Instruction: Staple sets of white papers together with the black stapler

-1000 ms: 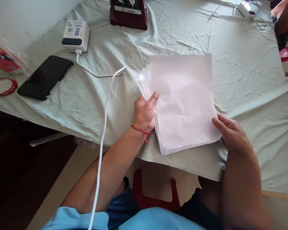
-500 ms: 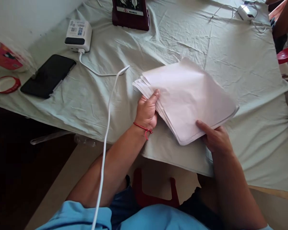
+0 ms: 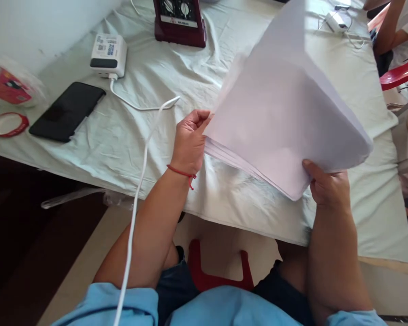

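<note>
A thick stack of white paper (image 3: 279, 117) is lifted off the table and tilted up toward me. My left hand (image 3: 189, 140), with a red string at the wrist, pinches the stack's left corner. My right hand (image 3: 326, 186) grips its near right corner, thumb on top. The pale green cloth of the table (image 3: 224, 199) lies under the raised sheets.
A black phone (image 3: 67, 111), a white charger box (image 3: 108, 55) with its white cable (image 3: 141, 149), red tape rolls (image 3: 7, 124) and a dark red device (image 3: 179, 21) sit at the left and back. Another person's arm (image 3: 387, 31) and a red chair (image 3: 399, 74) are at the far right.
The stack lay flat on the cloth; both hands turned it and have now raised it off the table, tilting its far edge up.
</note>
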